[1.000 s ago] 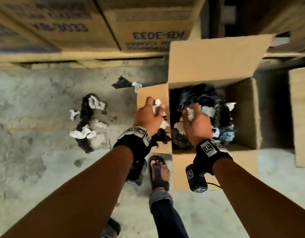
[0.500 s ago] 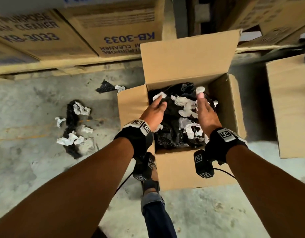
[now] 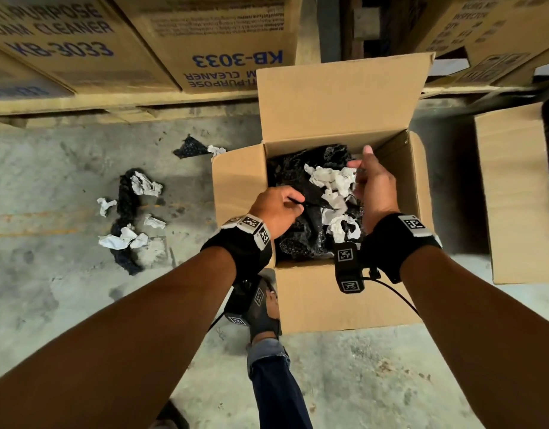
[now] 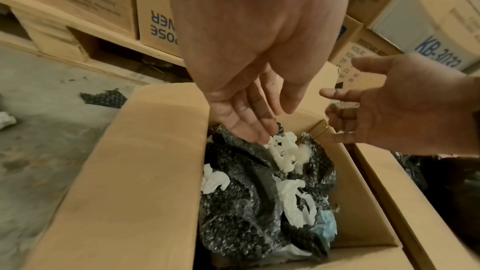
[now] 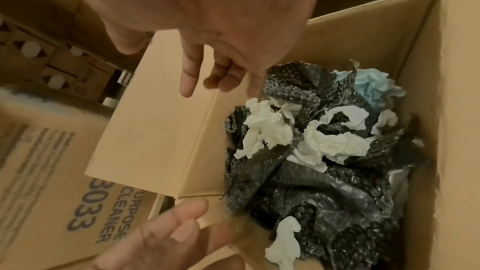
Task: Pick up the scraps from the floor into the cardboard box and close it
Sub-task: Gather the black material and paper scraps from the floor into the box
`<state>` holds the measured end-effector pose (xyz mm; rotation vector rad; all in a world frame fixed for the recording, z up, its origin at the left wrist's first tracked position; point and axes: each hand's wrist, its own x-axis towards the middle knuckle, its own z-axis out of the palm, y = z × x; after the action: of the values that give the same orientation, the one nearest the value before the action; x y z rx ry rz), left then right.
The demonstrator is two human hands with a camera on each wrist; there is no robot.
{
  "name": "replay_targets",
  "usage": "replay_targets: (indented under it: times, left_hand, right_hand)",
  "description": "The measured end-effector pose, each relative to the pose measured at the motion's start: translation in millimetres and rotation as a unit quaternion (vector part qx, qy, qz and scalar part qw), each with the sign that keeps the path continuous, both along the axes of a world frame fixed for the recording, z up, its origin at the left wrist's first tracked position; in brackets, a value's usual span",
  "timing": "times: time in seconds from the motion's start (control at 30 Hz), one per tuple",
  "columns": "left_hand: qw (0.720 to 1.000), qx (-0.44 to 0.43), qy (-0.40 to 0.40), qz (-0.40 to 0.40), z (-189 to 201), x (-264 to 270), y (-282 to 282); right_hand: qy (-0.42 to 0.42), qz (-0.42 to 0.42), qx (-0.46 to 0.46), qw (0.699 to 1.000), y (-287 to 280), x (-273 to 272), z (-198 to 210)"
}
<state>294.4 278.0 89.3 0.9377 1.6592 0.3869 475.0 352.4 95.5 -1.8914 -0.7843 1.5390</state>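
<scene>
On the floor we see scraps only overhead; over the cardboard box, left hand and right hand each show a wide, empty grip.

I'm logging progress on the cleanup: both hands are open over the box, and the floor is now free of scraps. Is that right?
Not quite. Both the left hand and right hand are open over the box, but the floor is not free of scraps: the head view shows scraps lying left of the box, and a smaller cluster near its far left corner.
</scene>
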Motion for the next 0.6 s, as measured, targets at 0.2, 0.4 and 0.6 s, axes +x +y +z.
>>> replay_targets:
  times: [0.2, 0.4, 0.6]
  left_hand:
    - [0.997, 0.009, 0.057, -0.043, 0.4, -10.3, -21.1]
    - [0.995, 0.012, 0.095, -0.016, 18.4, -63.3, -51.7]
    - [0.983, 0.005, 0.176, 0.052, 45.8, -178.5, -119.5]
  right_hand:
    - [-0.063, 0.118, 0.034, 0.99, -18.9, -9.2, 5.0]
    - [-0.197, 0.314, 0.098, 0.924, -44.9, -21.8, 2.1]
    - [-0.21, 0.417, 0.125, 0.875, -75.6, -110.2, 16.5]
